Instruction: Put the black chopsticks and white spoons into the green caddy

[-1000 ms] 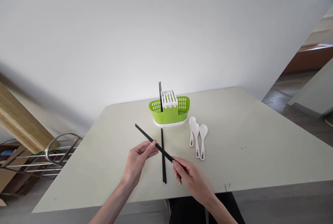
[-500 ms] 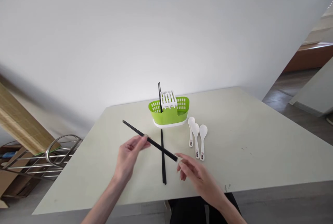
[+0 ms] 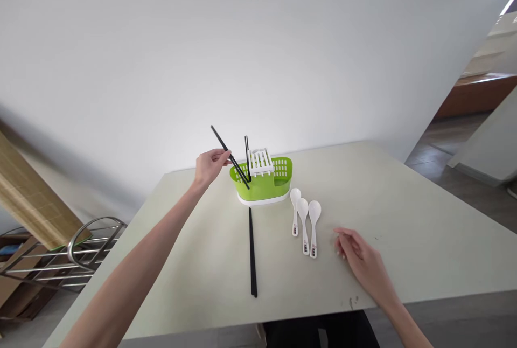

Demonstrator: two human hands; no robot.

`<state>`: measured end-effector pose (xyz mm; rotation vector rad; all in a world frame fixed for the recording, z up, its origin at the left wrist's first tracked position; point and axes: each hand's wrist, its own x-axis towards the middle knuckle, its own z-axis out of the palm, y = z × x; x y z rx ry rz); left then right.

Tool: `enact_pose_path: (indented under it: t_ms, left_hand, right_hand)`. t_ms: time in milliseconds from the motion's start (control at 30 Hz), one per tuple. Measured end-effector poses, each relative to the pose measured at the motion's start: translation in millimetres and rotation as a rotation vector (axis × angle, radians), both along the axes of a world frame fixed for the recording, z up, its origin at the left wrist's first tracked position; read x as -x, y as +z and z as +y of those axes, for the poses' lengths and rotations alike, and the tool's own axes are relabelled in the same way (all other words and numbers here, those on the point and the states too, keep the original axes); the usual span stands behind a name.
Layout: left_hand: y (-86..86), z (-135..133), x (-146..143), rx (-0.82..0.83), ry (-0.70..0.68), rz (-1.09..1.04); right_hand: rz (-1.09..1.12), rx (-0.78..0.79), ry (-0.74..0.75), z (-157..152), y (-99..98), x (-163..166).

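Observation:
My left hand (image 3: 212,166) is closed on a pair of black chopsticks (image 3: 219,139), held at a slant. Their lower ends reach over the left part of a green cutlery basket (image 3: 264,190) with a white slatted top and white base. Another pair of black chopsticks (image 3: 246,148) stands upright in that basket. A further black pair (image 3: 252,253) lies on the table in front of it. My right hand (image 3: 361,261) hovers over the table with loosely bent fingers and nothing in them. Left of it lie white spoons: one (image 3: 295,212), a second (image 3: 304,224) and a third (image 3: 314,228).
The pale table (image 3: 194,283) stands against a white wall (image 3: 258,51). On the left is a metal rack (image 3: 81,253) with a rolled bamboo mat (image 3: 36,192) leaning above it. A doorway opens at the far right.
My left hand has moved forward with its chopsticks, from above the table to the basket's left part. My right hand has drawn away to the right, past the spoons.

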<state>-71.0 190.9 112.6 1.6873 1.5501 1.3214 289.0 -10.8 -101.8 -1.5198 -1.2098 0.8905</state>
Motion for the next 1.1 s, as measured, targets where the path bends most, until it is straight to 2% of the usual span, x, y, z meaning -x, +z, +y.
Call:
enact_pose_path:
  t_ms: [100, 233, 333, 400, 567, 667, 867, 1100]
  left_hand:
    - [-4.2, 19.7, -6.0, 0.043, -0.011, -0.01]
    - [9.3, 33.6, 3.1, -0.03, 0.039, -0.06]
    - [12.6, 38.3, 11.6, -0.083, 0.108, 0.002]
    - [4.9, 39.9, 12.8, -0.092, 0.102, 0.085]
    - [-32.5, 46.6, 3.5, -0.022, 0.032, 0.246]
    - [-49.2, 55.0, -0.6, 0.019, 0.002, 0.292]
    - [-59.8, 68.6, -0.2, -0.044, -0.039, 0.454]
    - [-69.0, 73.1, -3.0, -0.06, -0.03, 0.458]
  right_hand:
    - [-0.056, -0.003, 0.043, -0.7, 3.5, 2.5]
    - [-0.067, 0.0, 0.03, 1.0, 7.2, 2.4]
    - [-0.074, 0.005, 0.029, 2.3, 7.0, 2.5]
    - [-0.071, 0.009, 0.026, 2.9, 6.2, 2.8]
    - [-0.069, 0.02, 0.032, 3.7, 4.6, 2.9]
    - [-0.078, 0.018, 0.026, 4.6, 3.9, 3.1]
    - [-0.072, 0.019, 0.007, 6.6, -2.2, 3.3]
    - [-0.075, 0.001, 0.006, 7.3, -6.7, 3.1]
